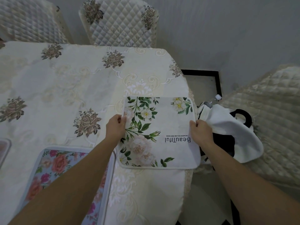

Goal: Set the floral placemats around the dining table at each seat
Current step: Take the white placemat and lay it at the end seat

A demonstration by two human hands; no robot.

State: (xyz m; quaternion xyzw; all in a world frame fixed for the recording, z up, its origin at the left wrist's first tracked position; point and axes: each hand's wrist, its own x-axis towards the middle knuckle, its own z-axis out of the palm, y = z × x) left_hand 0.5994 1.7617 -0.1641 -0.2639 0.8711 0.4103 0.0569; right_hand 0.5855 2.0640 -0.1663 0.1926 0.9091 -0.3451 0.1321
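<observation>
A white floral placemat (164, 125) printed with green leaves, pale roses and the word "Beautiful" sits at the right end of the dining table (68, 82). My left hand (116, 126) pinches its left edge and my right hand (200, 132) pinches its right edge. The mat's right side reaches the table's edge. A second placemat (53, 166), blue with pink flowers, lies flat at the near side of the table, partly under my left forearm. The corner of a third mat (4, 148) shows at the far left.
Two quilted cream chairs (120, 23) stand along the table's far side. Another quilted chair (272, 120) stands to the right, with a white and black bag (227, 127) on it beside my right hand. A cream embroidered tablecloth covers the table.
</observation>
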